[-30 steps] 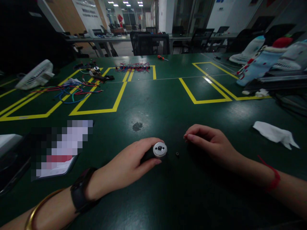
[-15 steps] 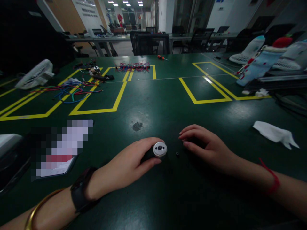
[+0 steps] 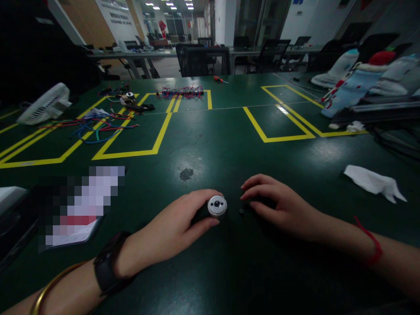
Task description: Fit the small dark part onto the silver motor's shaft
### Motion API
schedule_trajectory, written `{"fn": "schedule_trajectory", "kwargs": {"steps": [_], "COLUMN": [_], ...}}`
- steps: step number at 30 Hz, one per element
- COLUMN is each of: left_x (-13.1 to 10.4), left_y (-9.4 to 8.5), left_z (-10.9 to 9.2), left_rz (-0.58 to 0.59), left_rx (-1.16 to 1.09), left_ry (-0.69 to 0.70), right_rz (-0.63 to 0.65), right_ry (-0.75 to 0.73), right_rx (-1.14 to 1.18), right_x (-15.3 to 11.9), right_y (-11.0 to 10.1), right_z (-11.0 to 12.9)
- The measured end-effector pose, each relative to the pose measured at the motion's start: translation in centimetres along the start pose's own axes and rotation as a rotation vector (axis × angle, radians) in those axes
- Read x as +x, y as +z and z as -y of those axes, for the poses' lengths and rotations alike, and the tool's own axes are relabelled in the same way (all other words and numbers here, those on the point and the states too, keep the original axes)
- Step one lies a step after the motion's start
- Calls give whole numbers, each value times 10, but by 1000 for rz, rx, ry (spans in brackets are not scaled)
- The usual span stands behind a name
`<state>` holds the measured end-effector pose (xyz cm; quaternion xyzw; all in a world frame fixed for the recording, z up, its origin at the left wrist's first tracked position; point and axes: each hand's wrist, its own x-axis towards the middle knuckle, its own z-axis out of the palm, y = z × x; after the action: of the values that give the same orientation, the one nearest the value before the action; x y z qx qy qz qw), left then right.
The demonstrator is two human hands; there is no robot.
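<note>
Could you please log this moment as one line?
left hand: holds motor | right hand: empty, fingers parted near small part | small part: on table

Right hand [image 3: 287,208] nearer small part [image 3: 241,211], fingers [image 3: 262,191] parted

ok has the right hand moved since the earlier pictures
Yes, to the left: the right hand was wholly right of the small part at first, and now its fingertips reach in line with it, just beyond.
</note>
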<state>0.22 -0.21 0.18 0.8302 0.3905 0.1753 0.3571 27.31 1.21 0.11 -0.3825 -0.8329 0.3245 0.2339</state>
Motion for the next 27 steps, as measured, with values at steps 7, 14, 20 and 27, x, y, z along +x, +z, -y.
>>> {"fn": "schedule_trajectory", "kwargs": {"steps": [7, 14, 20, 27], "left_x": [1, 0, 0, 1], "left_y": [1, 2, 3, 2], "left_z": [-1, 2, 3, 1], "left_rz": [-13, -41, -43, -51], "left_rx": [-1, 33, 24, 11], "left_ry": [18, 37, 44, 36], "right_rz": [80, -105, -39, -89], "right_ry": [-34, -194, -175, -85], "right_rx": [-104, -57, -175, -14], "right_x": [6, 32, 44, 32], "right_y": [3, -4, 3, -6], "right_z": [4, 39, 53, 47]}}
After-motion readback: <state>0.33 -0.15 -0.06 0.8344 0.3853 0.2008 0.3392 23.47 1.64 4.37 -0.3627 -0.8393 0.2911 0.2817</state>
